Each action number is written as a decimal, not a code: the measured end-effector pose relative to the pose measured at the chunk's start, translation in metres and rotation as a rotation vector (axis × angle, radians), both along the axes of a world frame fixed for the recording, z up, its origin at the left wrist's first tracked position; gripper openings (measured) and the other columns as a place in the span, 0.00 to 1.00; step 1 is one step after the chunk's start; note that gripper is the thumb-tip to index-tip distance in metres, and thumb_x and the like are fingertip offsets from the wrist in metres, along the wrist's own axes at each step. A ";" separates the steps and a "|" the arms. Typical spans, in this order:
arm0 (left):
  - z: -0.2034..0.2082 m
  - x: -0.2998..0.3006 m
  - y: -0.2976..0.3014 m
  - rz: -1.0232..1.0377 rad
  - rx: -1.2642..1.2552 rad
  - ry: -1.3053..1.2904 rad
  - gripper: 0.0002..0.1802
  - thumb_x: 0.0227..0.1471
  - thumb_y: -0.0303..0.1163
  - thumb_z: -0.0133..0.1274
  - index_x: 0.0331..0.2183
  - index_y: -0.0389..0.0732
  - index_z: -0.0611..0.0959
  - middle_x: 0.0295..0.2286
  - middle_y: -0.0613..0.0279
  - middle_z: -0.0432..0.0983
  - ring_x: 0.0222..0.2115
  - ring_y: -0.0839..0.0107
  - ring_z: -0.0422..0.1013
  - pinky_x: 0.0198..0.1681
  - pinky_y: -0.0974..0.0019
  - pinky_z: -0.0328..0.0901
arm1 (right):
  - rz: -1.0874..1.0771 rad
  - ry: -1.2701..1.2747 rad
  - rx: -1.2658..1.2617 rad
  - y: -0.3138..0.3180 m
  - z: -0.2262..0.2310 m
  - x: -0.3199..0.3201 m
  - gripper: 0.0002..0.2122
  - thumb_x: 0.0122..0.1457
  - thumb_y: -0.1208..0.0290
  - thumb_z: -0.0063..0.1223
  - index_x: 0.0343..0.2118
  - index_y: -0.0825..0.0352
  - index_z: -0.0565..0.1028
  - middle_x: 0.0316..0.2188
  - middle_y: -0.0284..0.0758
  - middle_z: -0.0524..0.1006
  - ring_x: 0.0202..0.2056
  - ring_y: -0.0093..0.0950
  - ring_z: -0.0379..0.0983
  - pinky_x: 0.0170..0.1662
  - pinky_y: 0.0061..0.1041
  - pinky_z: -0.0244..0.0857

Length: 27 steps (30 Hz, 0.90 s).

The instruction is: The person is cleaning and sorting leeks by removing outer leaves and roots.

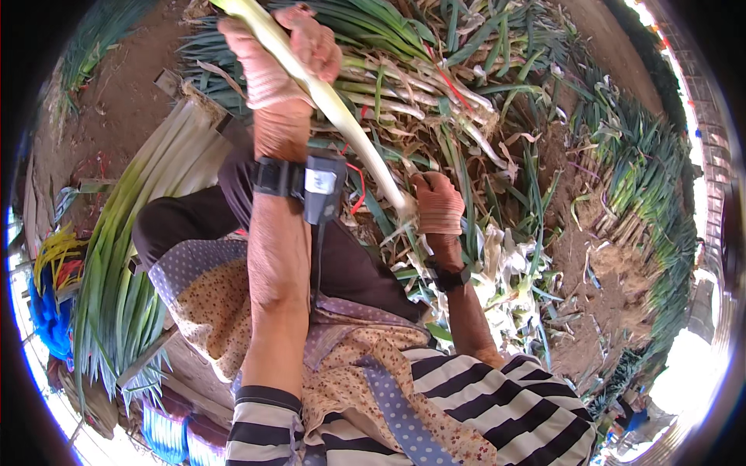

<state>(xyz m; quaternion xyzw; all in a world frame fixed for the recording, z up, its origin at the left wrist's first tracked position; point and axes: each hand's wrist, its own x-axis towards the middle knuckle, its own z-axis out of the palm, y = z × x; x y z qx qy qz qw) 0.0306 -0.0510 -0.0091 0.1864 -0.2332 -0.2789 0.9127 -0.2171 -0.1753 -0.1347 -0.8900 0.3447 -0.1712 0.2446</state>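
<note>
A long leek [351, 124] with a white shank slants across the view, its green end up and left, its root end down and right. My left hand [268, 74], in a pinkish glove, is closed around the upper part of the shank. Beside the root end is my right hand [440, 203], gloved alike, with its fingers curled in. What its fingers hold is hidden; thin pale strips show just beside it. Past both hands lies a heap of untrimmed leeks [388, 89], some bound with red ties.
Trimmed leeks [167, 159] lie in a stack at my left, roots at the far end. Pale peelings [505, 283] are piled by my right forearm. Along the right side runs a long row of leeks [641, 179] on bare soil [614, 287]. A blue bundle [50, 314] sits at far left.
</note>
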 end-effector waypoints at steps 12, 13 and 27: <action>-0.001 0.006 0.012 -0.016 0.033 0.006 0.33 0.45 0.69 0.41 0.20 0.46 0.73 0.08 0.71 0.54 0.10 0.76 0.49 0.09 0.74 0.47 | -0.004 0.392 0.063 -0.025 -0.057 -0.064 0.15 0.53 0.54 0.51 0.28 0.62 0.77 0.29 0.43 0.77 0.34 0.45 0.73 0.36 0.41 0.65; -0.003 0.007 0.013 -0.080 -0.062 -0.010 0.34 0.46 0.69 0.42 0.22 0.44 0.76 0.10 0.69 0.57 0.10 0.73 0.54 0.11 0.71 0.52 | 0.000 0.395 0.062 -0.027 -0.065 -0.071 0.15 0.53 0.54 0.51 0.28 0.62 0.77 0.29 0.43 0.77 0.34 0.45 0.73 0.36 0.41 0.65; -0.005 0.011 0.011 -0.261 -0.246 -0.176 0.36 0.48 0.68 0.43 0.22 0.40 0.77 0.10 0.65 0.62 0.10 0.69 0.61 0.12 0.64 0.61 | 0.341 -0.255 0.414 0.019 0.030 -0.049 0.21 0.48 0.73 0.63 0.47 0.67 0.74 0.40 0.39 0.73 0.43 0.32 0.71 0.46 0.26 0.66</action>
